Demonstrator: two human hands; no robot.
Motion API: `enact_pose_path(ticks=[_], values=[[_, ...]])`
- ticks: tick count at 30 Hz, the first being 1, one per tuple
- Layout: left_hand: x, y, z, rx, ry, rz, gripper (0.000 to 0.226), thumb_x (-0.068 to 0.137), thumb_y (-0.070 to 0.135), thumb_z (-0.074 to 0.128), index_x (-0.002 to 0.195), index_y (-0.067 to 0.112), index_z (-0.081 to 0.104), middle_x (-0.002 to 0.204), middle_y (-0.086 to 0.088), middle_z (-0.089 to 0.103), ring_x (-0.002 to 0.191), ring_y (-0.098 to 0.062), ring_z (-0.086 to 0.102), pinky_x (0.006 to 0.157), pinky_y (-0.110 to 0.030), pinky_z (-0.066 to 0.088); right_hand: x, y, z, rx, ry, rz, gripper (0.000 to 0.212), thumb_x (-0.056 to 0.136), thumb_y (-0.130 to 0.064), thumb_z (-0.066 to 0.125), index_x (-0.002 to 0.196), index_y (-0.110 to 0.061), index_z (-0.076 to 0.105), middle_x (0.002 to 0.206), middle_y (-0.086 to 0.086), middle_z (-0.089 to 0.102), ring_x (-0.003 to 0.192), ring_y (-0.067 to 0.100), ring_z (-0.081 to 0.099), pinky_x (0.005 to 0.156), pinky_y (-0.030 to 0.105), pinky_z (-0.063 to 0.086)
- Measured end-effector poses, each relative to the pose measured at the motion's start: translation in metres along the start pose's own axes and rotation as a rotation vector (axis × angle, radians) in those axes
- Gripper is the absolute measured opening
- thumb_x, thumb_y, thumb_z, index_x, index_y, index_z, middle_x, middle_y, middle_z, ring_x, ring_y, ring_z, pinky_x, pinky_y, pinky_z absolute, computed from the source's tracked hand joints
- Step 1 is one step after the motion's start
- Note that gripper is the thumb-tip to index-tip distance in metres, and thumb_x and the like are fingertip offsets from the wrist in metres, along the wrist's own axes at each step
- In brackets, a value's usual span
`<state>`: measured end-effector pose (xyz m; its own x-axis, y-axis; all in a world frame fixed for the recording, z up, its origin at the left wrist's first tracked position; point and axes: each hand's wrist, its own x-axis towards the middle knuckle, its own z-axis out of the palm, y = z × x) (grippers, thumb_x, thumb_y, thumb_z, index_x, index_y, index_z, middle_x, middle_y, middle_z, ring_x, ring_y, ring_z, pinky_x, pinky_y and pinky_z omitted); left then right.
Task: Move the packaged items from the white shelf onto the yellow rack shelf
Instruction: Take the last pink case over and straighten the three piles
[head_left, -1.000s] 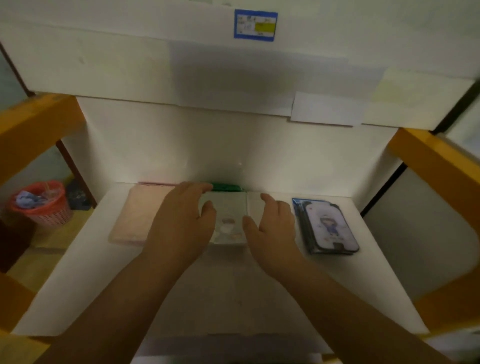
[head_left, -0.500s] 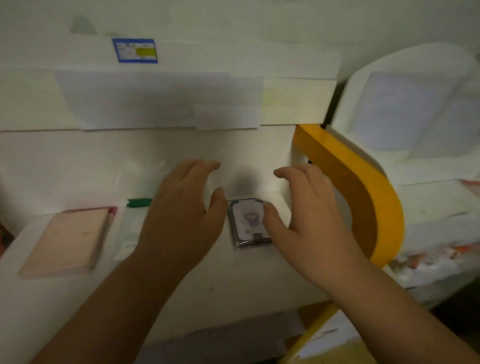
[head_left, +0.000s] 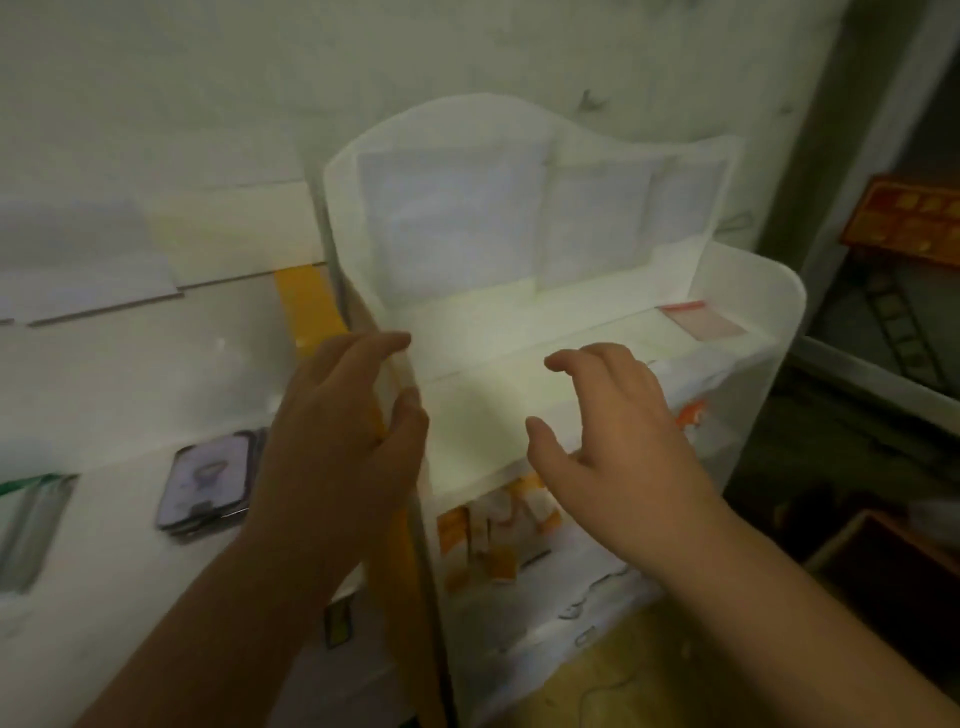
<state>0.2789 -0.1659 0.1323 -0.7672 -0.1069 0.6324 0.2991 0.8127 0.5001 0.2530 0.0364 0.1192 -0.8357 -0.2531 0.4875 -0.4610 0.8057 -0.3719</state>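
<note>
Hovering at the middle of the frame, both hands are empty: the left hand (head_left: 337, 441) has its fingers loosely extended, thumb raised, in front of a thin white side panel (head_left: 374, 291) and a yellow rack post (head_left: 306, 306); the right hand (head_left: 618, 431) is spread with fingers gently curved, palm down, above a pale shelf surface (head_left: 483, 415) of the white unit in the centre; whether either hand touches the panel or shelf I cannot tell; at lower left, a stack of packaged phone cases (head_left: 208, 480) with a printed figure lies flat on the white shelf (head_left: 114, 395), just left of the left wrist; a clear bag with a green strip (head_left: 31, 525) lies at the far left edge, blurred; a red-edged clear packet (head_left: 701, 319) lies at the right rear of the centre unit; orange-and-white packets (head_left: 493, 535) show below its top shelf, blurred
</note>
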Motion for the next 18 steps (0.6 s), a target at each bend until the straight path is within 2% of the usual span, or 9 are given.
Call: enact_pose_path(ticks=[3,7,11,13,18], values=[[0.001,0.034,0.047,-0.041,-0.058,-0.033,0.039,0.092,0.035,0.048,0.131,0.03,0.05,0.121,0.02,0.04,0.108,-0.009,0.047,0.086,-0.039,0.05,-0.009,0.055,-0.02,-0.031,-0.025,0.054,0.05,0.093,-0.044,0.052,0.139,-0.029,0.039,0.139,-0.011,0.036,0.123,0.005,0.031,0.091,0.015,0.026],[0.006,0.07,0.1,-0.034,-0.149,-0.059,0.042,0.092,0.032,0.054,0.133,0.03,0.049,0.125,0.018,0.042,0.108,-0.003,0.041,0.088,-0.032,0.045,-0.014,0.116,-0.04,-0.018,-0.06,0.145,0.049,0.093,-0.043,0.052,0.138,-0.026,0.042,0.137,-0.009,0.039,0.125,0.011,0.038,0.099,0.023,0.034],[0.023,0.085,0.144,-0.04,-0.225,-0.076,0.04,0.092,0.031,0.056,0.131,0.033,0.049,0.135,0.01,0.047,0.113,-0.014,0.05,0.091,-0.045,0.053,-0.012,0.165,-0.043,-0.001,-0.079,0.231,0.05,0.093,-0.049,0.05,0.138,-0.032,0.037,0.138,-0.013,0.038,0.125,0.007,0.036,0.102,0.025,0.037],[0.034,0.089,0.168,-0.042,-0.252,-0.069,0.04,0.091,0.03,0.057,0.131,0.033,0.05,0.135,0.009,0.048,0.116,-0.016,0.05,0.092,-0.046,0.052,-0.008,0.184,-0.04,0.013,-0.086,0.257,0.049,0.093,-0.049,0.05,0.138,-0.034,0.036,0.137,-0.015,0.038,0.125,0.006,0.034,0.104,0.025,0.037],[0.068,0.088,0.238,-0.028,-0.28,-0.036,0.04,0.091,0.031,0.059,0.13,0.032,0.052,0.135,0.01,0.049,0.119,-0.013,0.049,0.1,-0.031,0.043,0.014,0.228,-0.032,-0.04,-0.145,0.274,0.05,0.093,-0.049,0.05,0.139,-0.033,0.037,0.138,-0.015,0.036,0.128,0.007,0.032,0.106,0.022,0.03]])
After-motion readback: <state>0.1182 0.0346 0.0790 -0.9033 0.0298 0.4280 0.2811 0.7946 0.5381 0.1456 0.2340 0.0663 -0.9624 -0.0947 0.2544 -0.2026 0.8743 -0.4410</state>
